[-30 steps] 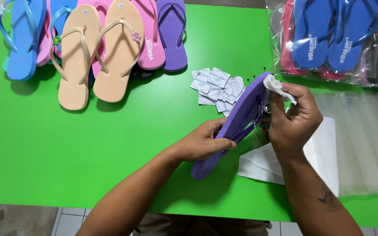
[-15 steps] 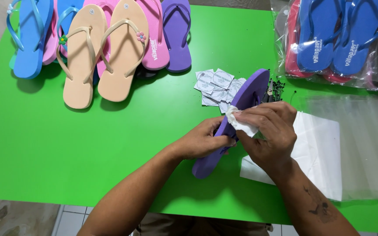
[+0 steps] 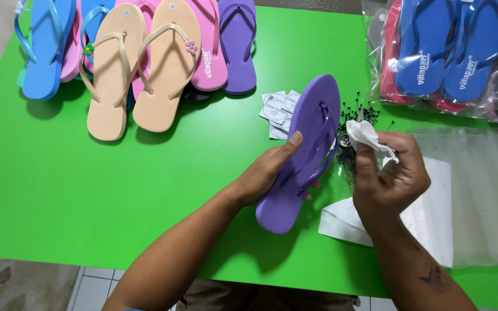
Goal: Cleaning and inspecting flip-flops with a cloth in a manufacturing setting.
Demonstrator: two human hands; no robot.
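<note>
Bare green table (image 3: pixel 116 190) lies open to the left. The left hand (image 3: pixel 269 170), fingers clamped, tilts a purple flip-flop (image 3: pixel 306 150); right hand (image 3: pixel 390 178) pinches a white cloth (image 3: pixel 367 135) just beside it.

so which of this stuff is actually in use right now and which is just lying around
In use:
- purple flip-flop, held by the left hand
- crumpled white cloth, pinched in the right hand

Lying about:
- tan pair with the blue, pink and purple flip-flops beside it
- white paper tags
- small black pieces
- bagged flip-flops
- clear plastic bags
</note>
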